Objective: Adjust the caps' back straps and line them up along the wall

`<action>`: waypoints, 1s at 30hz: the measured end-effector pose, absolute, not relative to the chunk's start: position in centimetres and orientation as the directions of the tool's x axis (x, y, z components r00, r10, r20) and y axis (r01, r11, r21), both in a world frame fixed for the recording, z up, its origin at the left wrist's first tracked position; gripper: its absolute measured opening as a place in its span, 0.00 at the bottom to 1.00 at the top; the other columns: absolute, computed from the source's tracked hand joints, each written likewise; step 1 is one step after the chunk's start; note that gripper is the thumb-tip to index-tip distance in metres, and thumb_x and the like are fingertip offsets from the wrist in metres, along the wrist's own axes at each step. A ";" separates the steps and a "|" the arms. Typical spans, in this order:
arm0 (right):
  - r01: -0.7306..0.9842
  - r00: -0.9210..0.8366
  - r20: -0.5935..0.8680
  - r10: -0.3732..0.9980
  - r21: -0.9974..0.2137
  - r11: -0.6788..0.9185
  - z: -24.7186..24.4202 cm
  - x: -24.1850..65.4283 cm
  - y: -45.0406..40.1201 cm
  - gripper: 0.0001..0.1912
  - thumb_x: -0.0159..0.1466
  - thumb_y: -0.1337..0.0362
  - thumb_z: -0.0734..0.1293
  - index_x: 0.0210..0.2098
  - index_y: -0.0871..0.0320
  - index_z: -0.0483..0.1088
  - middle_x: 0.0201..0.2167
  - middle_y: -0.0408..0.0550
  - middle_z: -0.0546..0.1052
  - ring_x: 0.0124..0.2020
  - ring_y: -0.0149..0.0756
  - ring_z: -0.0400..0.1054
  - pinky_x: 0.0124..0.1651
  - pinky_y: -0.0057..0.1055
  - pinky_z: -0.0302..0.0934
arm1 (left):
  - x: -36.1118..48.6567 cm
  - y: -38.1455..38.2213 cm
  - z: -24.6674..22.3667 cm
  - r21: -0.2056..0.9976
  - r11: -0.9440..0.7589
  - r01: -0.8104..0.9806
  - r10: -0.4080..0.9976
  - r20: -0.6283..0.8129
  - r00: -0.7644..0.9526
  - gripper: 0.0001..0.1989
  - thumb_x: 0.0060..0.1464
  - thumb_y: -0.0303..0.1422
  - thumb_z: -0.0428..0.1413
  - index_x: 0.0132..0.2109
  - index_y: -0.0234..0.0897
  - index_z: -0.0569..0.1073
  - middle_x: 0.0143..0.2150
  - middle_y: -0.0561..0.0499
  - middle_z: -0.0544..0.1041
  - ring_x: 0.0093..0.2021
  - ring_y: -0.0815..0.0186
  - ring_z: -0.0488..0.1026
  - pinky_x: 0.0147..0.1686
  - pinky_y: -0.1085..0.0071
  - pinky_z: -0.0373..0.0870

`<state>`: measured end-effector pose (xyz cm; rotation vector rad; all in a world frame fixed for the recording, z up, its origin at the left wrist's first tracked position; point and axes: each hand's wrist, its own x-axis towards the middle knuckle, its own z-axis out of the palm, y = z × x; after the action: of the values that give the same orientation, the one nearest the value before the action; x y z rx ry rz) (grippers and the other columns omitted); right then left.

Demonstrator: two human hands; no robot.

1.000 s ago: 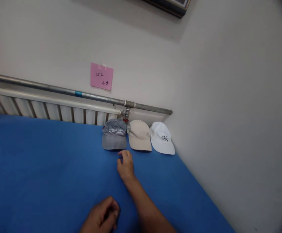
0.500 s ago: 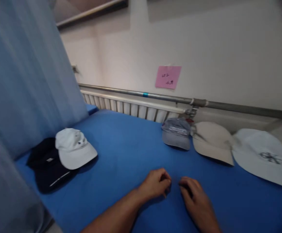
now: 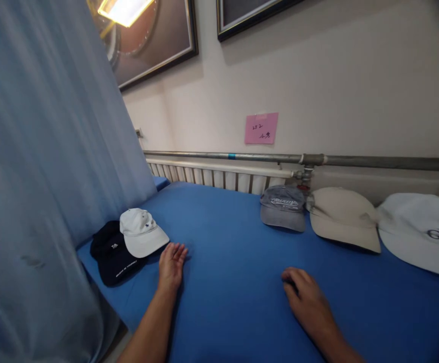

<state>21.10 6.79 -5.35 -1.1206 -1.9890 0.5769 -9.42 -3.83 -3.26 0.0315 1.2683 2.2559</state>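
My left hand (image 3: pixel 172 263) is open, palm partly turned up, with its fingers just right of the brim of a white baseball cap (image 3: pixel 142 233). That cap lies over part of a black cap (image 3: pixel 108 252) with small white lettering. My right hand (image 3: pixel 303 288) is over the blue sheet (image 3: pixel 219 282), fingers loosely curled and thumb apart from them; nothing shows in it. Beyond it a grey cap (image 3: pixel 283 207), a beige cap (image 3: pixel 342 217) and a larger white cap (image 3: pixel 423 232) with dark letters form a row along the wall side.
A blue curtain (image 3: pixel 53 151) hangs at the left beside the bed edge. Behind the bed run a metal pipe (image 3: pixel 204 154) and a white radiator (image 3: pixel 219 177). A pink note (image 3: pixel 261 128) and framed pictures (image 3: pixel 166 45) are on the wall.
My left hand has moved left from beside my right hand to the white cap's brim, and its fingers have opened. The right hand looks much the same. The camera view has shifted.
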 end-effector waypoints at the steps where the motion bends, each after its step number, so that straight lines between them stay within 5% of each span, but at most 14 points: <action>1: 0.508 -0.325 0.407 0.854 -0.687 0.520 -5.5 21.2 6.9 0.08 0.54 0.60 0.59 0.28 0.51 0.69 0.32 0.51 0.76 0.37 0.45 0.72 0.44 0.44 0.67 | -10.0 -4.5 -3.1 0.779 -0.435 -0.451 0.440 -0.253 -0.862 0.03 0.58 0.26 0.53 0.37 0.36 0.65 0.34 0.49 0.73 0.32 0.69 0.76 0.36 0.71 0.75; 9: 0.498 -0.356 0.420 0.835 -0.670 0.550 -6.3 22.2 6.4 0.08 0.55 0.63 0.60 0.27 0.52 0.70 0.35 0.52 0.77 0.42 0.46 0.72 0.48 0.45 0.67 | -14.1 -7.0 -1.7 0.735 -0.536 -0.416 0.277 -0.313 -0.909 0.06 0.62 0.27 0.51 0.34 0.34 0.65 0.26 0.58 0.68 0.21 0.75 0.68 0.21 0.79 0.67; 16: 0.390 -0.300 0.379 0.875 -0.789 0.475 -5.2 22.7 4.7 0.07 0.53 0.66 0.60 0.25 0.52 0.70 0.34 0.49 0.76 0.41 0.43 0.71 0.48 0.42 0.65 | -10.9 -6.3 -1.0 0.809 -0.399 -0.432 0.533 -0.179 -0.827 0.10 0.48 0.23 0.61 0.30 0.34 0.66 0.22 0.61 0.68 0.17 0.78 0.66 0.18 0.82 0.63; 21: 0.044 -0.142 0.185 0.972 -0.980 0.193 -4.2 23.1 4.9 0.07 0.49 0.65 0.66 0.29 0.54 0.73 0.31 0.47 0.77 0.33 0.40 0.71 0.38 0.37 0.66 | -5.5 -4.6 0.7 0.871 -0.179 -0.457 0.852 -0.095 -0.514 0.16 0.37 0.29 0.70 0.36 0.29 0.76 0.25 0.54 0.75 0.17 0.74 0.65 0.15 0.77 0.62; 26: 0.032 -0.027 0.208 0.978 -0.978 0.208 -3.5 25.5 5.8 0.16 0.58 0.62 0.62 0.45 0.56 0.72 0.42 0.53 0.79 0.35 0.42 0.76 0.30 0.35 0.69 | -3.0 -2.2 2.2 0.978 0.058 -0.199 0.998 -0.062 -0.012 0.12 0.43 0.36 0.68 0.32 0.30 0.79 0.20 0.49 0.75 0.21 0.69 0.70 0.24 0.74 0.69; 30: 0.148 0.125 0.332 0.935 -0.938 0.314 -2.7 28.5 6.0 0.13 0.67 0.61 0.61 0.49 0.56 0.70 0.45 0.52 0.77 0.42 0.40 0.74 0.38 0.37 0.71 | -1.8 0.5 2.3 0.978 0.080 -0.194 0.994 -0.065 0.083 0.15 0.39 0.35 0.70 0.34 0.32 0.81 0.27 0.45 0.79 0.29 0.62 0.76 0.32 0.69 0.74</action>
<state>28.46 5.97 -2.66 -1.1159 -1.3269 0.7951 -1.84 0.49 2.30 1.0458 1.0421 1.1885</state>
